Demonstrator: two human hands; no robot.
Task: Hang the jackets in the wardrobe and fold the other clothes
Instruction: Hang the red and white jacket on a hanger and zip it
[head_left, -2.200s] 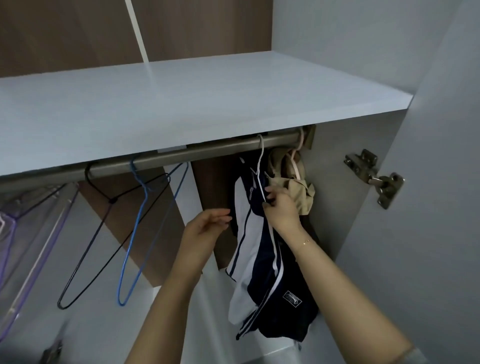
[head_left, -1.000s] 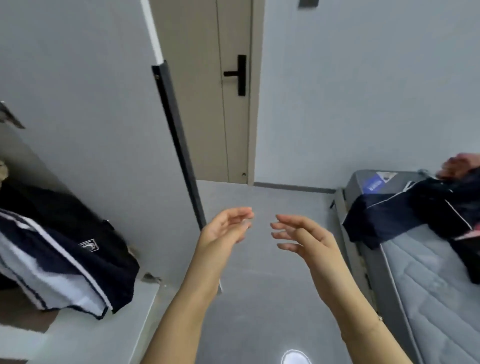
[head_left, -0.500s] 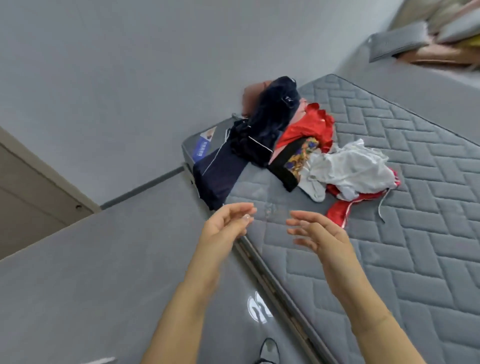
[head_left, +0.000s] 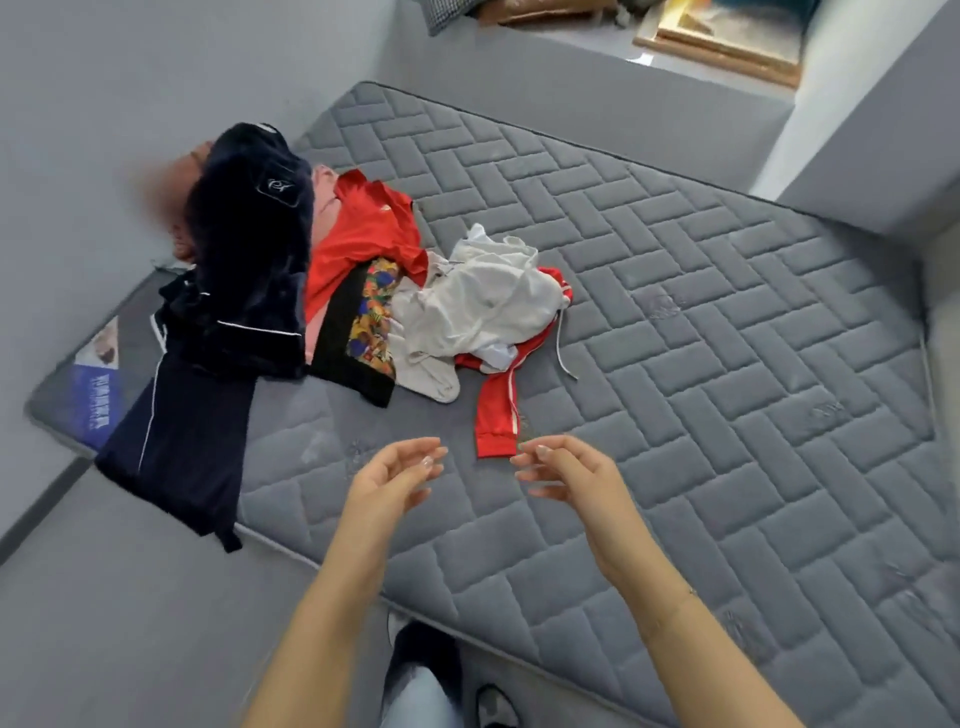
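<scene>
From my head view, the mattress (head_left: 701, 364) is the landmark. The clothes lie heaped at its far left corner: a navy jacket (head_left: 244, 270) runs lengthwise along the left edge, with navy trousers (head_left: 182, 431) hanging off that edge toward the floor. Just right of the jacket sits a red top (head_left: 363, 228), then a black floral piece (head_left: 363, 332), then a crumpled white garment (head_left: 483, 301). A red sleeve (head_left: 496, 415) stretches from under the white one toward me. My left hand (head_left: 389, 478) and right hand (head_left: 566, 467) hover above the mattress's near part, palms facing each other, fingers loosely curved, holding nothing, a gap between them. The right fingertips are near the sleeve's cuff.
</scene>
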